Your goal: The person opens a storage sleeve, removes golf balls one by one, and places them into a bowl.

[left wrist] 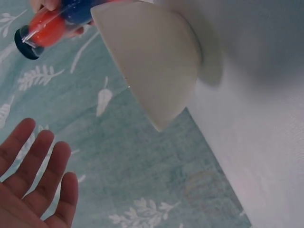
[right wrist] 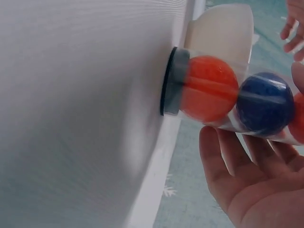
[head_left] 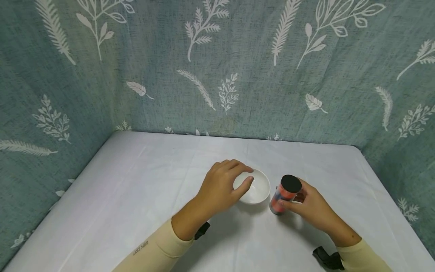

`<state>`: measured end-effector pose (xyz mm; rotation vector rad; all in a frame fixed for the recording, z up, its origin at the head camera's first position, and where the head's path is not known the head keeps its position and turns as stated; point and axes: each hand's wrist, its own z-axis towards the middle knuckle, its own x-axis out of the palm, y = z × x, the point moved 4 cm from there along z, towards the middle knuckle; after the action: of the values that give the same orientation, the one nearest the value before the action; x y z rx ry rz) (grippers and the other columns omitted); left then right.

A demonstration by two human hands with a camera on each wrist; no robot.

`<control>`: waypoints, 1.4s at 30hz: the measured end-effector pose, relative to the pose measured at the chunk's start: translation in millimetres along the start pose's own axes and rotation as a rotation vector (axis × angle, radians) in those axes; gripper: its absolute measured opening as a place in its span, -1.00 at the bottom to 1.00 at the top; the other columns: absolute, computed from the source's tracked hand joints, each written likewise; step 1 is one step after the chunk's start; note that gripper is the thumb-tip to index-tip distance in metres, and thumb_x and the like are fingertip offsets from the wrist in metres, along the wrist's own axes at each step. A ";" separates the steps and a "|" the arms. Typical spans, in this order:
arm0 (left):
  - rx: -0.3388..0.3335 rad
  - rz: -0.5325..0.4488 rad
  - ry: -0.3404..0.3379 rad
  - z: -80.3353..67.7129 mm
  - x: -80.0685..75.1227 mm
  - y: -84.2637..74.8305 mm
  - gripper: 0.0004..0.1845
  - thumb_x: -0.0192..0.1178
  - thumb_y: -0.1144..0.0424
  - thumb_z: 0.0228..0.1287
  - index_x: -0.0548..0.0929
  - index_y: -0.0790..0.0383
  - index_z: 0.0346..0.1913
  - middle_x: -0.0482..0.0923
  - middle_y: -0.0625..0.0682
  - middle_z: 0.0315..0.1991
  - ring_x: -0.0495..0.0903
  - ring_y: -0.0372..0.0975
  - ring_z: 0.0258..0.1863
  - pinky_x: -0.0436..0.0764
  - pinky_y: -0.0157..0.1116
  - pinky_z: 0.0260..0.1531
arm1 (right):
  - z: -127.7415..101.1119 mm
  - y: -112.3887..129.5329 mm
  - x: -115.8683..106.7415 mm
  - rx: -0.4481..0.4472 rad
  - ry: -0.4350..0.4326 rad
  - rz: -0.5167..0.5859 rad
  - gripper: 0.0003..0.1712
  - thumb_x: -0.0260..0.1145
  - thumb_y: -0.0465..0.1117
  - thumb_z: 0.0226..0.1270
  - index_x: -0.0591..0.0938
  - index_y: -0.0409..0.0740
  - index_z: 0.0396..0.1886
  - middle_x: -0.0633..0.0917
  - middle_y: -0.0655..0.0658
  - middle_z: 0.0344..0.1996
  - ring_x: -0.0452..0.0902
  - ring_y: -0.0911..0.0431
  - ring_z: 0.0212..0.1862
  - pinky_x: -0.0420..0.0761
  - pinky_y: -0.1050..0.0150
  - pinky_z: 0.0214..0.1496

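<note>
Two hands were seen over a white-covered table (head_left: 136, 196). The left hand (head_left: 221, 187) was held above the near-left rim of a small white bowl (head_left: 256, 192), fingers straight, slightly spread, gripping nothing; contact with the rim could not be told. Just right of the bowl, a clear tube (head_left: 283, 196) with a black cap (head_left: 291, 183) was stood on the cloth and was clasped by the right hand (head_left: 314, 209), fingers curled round it. Orange and blue balls (right wrist: 263, 102) were noted inside the tube.

head: above, facing down | wrists: close, likely sideways | shared: bowl (head_left: 252, 187)
</note>
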<state>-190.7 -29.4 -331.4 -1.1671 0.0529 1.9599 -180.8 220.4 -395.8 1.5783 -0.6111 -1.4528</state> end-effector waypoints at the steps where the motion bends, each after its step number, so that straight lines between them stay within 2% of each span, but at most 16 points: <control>1: 0.001 -0.001 0.005 -0.4 -0.3 -0.5 -0.78 0.19 0.03 0.41 0.75 -0.02 -0.04 0.71 -0.18 -0.11 0.65 -0.26 -0.08 0.56 -0.25 -0.08 | -0.2 0.3 -0.3 -0.007 0.001 -0.005 -0.38 0.49 -0.13 0.24 0.50 -0.18 0.25 0.65 -0.16 0.09 0.59 0.39 0.00 0.62 0.40 0.01; 7: -0.002 -0.017 0.058 -5.5 0.6 -1.4 -0.71 0.17 -0.04 0.44 0.71 -0.03 0.05 0.70 -0.18 -0.07 0.65 -0.25 -0.02 0.57 -0.19 0.08 | -2.9 5.4 -1.8 -0.063 0.013 -0.026 -0.45 0.48 -0.15 0.25 0.56 -0.11 0.22 0.67 -0.11 0.06 0.61 0.36 -0.01 0.63 0.38 0.02; 11: 0.006 -0.033 0.091 -9.0 1.2 -3.4 -0.66 0.14 -0.08 0.45 0.67 -0.03 0.12 0.70 -0.15 -0.03 0.66 -0.26 0.03 0.57 -0.14 0.14 | -5.4 10.6 -3.4 -0.054 0.015 -0.064 -0.43 0.48 -0.11 0.26 0.55 -0.06 0.24 0.67 -0.07 0.07 0.62 0.35 0.00 0.63 0.36 0.02; 14: 0.016 -0.035 0.106 -10.1 1.1 -6.7 -0.62 0.11 -0.11 0.46 0.64 -0.04 0.18 0.70 -0.16 0.01 0.65 -0.28 0.04 0.57 -0.15 0.14 | -8.5 14.7 -2.9 -0.030 0.019 -0.068 -0.46 0.50 -0.07 0.24 0.58 0.01 0.20 0.68 -0.01 0.05 0.63 0.32 -0.01 0.62 0.34 0.03; 19: 0.022 -0.035 0.114 -13.4 -0.7 -13.9 -0.58 0.13 -0.13 0.44 0.59 -0.07 0.23 0.67 -0.19 0.04 0.65 -0.35 -0.08 0.60 -0.21 0.01 | -16.2 25.4 2.0 -0.032 0.029 -0.072 -0.49 0.52 -0.05 0.21 0.60 0.07 0.15 0.69 0.06 0.04 0.65 0.22 0.03 0.63 0.26 0.05; 23: 0.075 -0.033 0.101 -16.4 -2.7 -21.2 -0.56 0.13 -0.12 0.43 0.56 -0.05 0.25 0.66 -0.17 0.08 0.64 -0.37 -0.13 0.62 -0.23 -0.04 | -22.1 35.3 6.1 -0.056 0.038 -0.106 -0.47 0.52 -0.01 0.20 0.59 0.15 0.17 0.70 0.14 0.04 0.64 0.19 0.09 0.63 0.18 0.08; 27: 0.165 -0.017 0.075 -17.7 -3.8 -26.9 -0.53 0.12 -0.14 0.43 0.54 -0.04 0.28 0.66 -0.15 0.08 0.66 -0.35 -0.10 0.63 -0.28 -0.09 | -27.1 42.5 8.7 -0.109 0.051 -0.134 -0.49 0.53 0.00 0.19 0.60 0.26 0.14 0.72 0.25 -0.06 0.61 0.26 0.11 0.59 0.16 0.13; 31: 0.258 -0.016 0.060 -18.5 -3.8 -30.4 -0.54 0.14 -0.13 0.43 0.54 -0.04 0.27 0.65 -0.15 0.05 0.67 -0.33 -0.08 0.62 -0.33 -0.10 | -29.4 46.9 11.7 -0.183 0.064 -0.151 -0.53 0.53 -0.02 0.18 0.62 0.30 0.09 0.72 0.30 -0.11 0.61 0.32 0.07 0.59 0.22 0.11; 35: 0.329 -0.032 0.070 -19.5 -2.8 -32.7 -0.57 0.15 -0.11 0.43 0.55 -0.05 0.26 0.65 -0.16 0.00 0.65 -0.34 -0.16 0.61 -0.38 -0.15 | -29.1 50.3 14.5 -0.234 0.081 -0.127 -0.61 0.54 -0.06 0.17 0.64 0.29 -0.01 0.73 0.28 -0.17 0.63 0.31 -0.06 0.61 0.30 0.03; 40: 0.362 -0.015 0.098 -20.2 -1.0 -33.5 -0.56 0.14 -0.12 0.43 0.55 -0.04 0.26 0.64 -0.19 -0.06 0.62 -0.37 -0.22 0.58 -0.42 -0.21 | -28.9 53.1 17.0 -0.264 0.099 -0.110 -0.64 0.56 -0.09 0.14 0.64 0.28 -0.09 0.72 0.24 -0.18 0.63 0.28 -0.15 0.63 0.33 -0.05; 42: 0.364 -0.009 0.113 -20.0 0.3 -33.5 -0.55 0.15 -0.13 0.43 0.56 -0.04 0.26 0.64 -0.20 -0.07 0.62 -0.37 -0.22 0.58 -0.42 -0.21 | -29.0 53.0 17.7 -0.269 0.101 -0.116 -0.61 0.57 -0.08 0.13 0.65 0.28 -0.06 0.72 0.24 -0.16 0.63 0.28 -0.16 0.65 0.32 -0.08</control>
<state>-154.1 -15.8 -331.0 -1.0303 0.4441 1.7808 -138.8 187.5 -362.3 1.4825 -0.2567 -1.4627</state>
